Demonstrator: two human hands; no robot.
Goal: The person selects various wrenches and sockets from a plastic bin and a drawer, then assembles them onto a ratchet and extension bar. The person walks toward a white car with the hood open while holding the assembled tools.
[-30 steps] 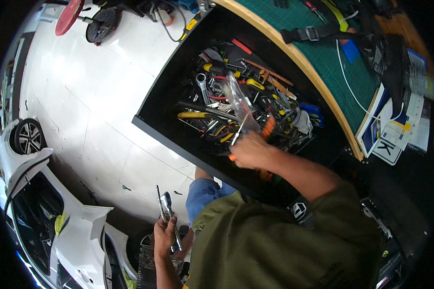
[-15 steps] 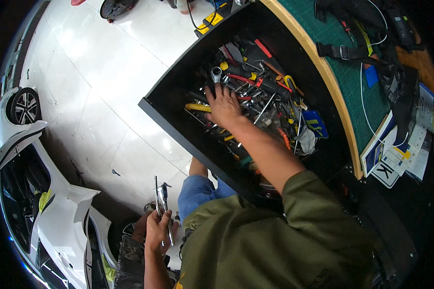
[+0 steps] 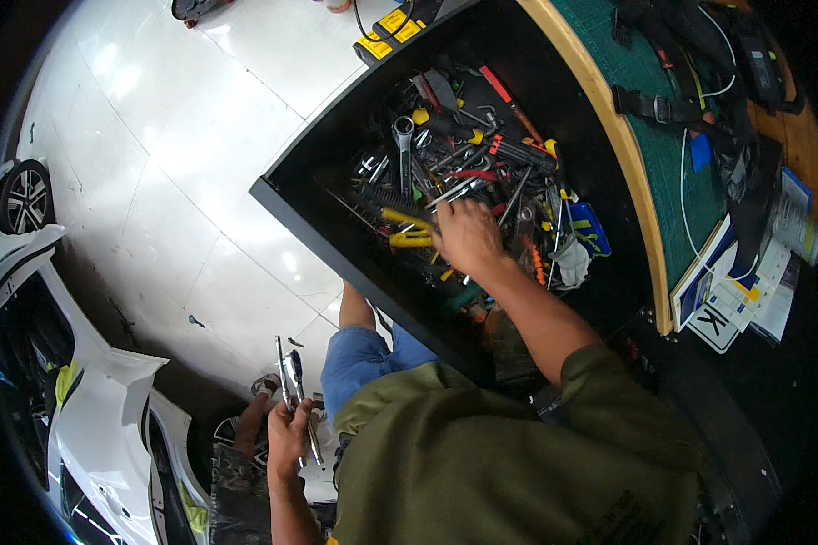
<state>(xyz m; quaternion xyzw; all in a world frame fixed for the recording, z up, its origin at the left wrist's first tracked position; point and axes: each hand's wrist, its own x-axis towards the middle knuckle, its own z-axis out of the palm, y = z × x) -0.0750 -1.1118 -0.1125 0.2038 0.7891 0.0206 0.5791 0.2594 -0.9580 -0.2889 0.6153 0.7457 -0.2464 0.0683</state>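
A white car (image 3: 73, 400) stood at the left on pale tiles (image 3: 182, 136); a green mat (image 3: 691, 182) covered the bench; papers (image 3: 745, 291) lay nearby.

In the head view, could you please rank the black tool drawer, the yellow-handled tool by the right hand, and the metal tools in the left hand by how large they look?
1. black tool drawer, by far the largest.
2. metal tools held in the left hand.
3. yellow-handled tool beside the right hand.
The last two look close, and the held tools may be nearer the camera, so their order is unsure.
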